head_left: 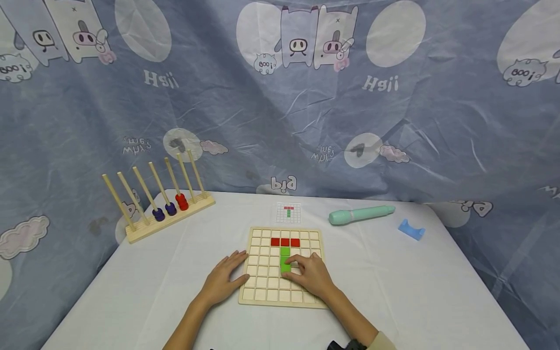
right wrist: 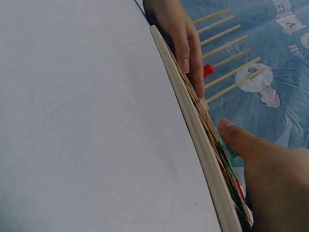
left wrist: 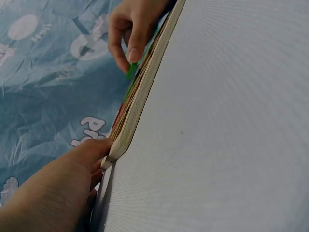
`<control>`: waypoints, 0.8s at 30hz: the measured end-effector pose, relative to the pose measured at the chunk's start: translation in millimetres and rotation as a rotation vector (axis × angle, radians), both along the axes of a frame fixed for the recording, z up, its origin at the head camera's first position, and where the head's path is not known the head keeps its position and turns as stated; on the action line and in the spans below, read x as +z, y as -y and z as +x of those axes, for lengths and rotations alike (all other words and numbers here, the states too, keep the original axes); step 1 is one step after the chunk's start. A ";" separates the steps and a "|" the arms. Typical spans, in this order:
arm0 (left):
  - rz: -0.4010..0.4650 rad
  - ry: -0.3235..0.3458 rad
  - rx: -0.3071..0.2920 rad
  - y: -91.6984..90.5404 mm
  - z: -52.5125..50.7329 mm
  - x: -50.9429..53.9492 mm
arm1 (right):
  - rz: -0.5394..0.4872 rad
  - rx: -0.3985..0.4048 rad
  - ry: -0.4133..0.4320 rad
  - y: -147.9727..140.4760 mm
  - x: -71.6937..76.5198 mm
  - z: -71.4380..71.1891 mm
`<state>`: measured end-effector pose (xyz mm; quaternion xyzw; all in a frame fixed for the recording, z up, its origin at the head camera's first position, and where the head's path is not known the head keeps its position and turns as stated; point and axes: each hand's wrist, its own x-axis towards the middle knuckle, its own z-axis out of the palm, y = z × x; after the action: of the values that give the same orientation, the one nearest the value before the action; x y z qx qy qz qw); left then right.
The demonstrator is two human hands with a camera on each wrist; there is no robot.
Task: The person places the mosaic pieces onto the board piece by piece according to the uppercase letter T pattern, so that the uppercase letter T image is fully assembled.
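Observation:
A square wooden grid board (head_left: 261, 282) lies on the white table. Three red tiles (head_left: 285, 242) form a row near its top, with green tiles (head_left: 285, 251) in a column below the middle one. My right hand (head_left: 312, 274) is over the board and pinches a green tile (left wrist: 131, 71) between thumb and finger, tilted above the grid in the left wrist view. My left hand (head_left: 223, 279) rests at the board's left edge, fingers extended and touching the rim. Behind the board lies a small pattern card (head_left: 295, 218) printed with a red and green T on a grid.
At the back left stands a wooden peg rack (head_left: 170, 218) with dark blue and red beads on some pegs. A mint-green pen-shaped tool (head_left: 363, 214) and a blue cradle-shaped piece (head_left: 411, 230) lie at the back right. A patterned blue cloth (head_left: 280, 107) hangs behind the table.

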<state>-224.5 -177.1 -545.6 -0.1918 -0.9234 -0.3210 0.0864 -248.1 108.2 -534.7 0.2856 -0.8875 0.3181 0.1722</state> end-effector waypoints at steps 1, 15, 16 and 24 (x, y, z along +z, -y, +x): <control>-0.001 0.000 0.001 -0.1 -0.1 0.1 | 0.006 0.001 0.000 0.0 -0.2 -0.2; 0.012 -0.001 -0.003 -1.1 1.0 2.4 | 0.057 -0.013 -0.005 0.4 -0.5 0.4; 0.014 -0.004 -0.004 -1.1 0.9 2.2 | 0.060 -0.012 -0.007 0.5 -0.6 0.5; 0.023 -0.013 -0.010 -0.6 0.9 0.9 | 0.065 -0.008 -0.026 0.9 -3.3 0.4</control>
<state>-223.6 -176.5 -544.7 -0.1975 -0.9180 -0.3310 0.0931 -247.7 107.3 -537.9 0.2915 -0.8962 0.2846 0.1758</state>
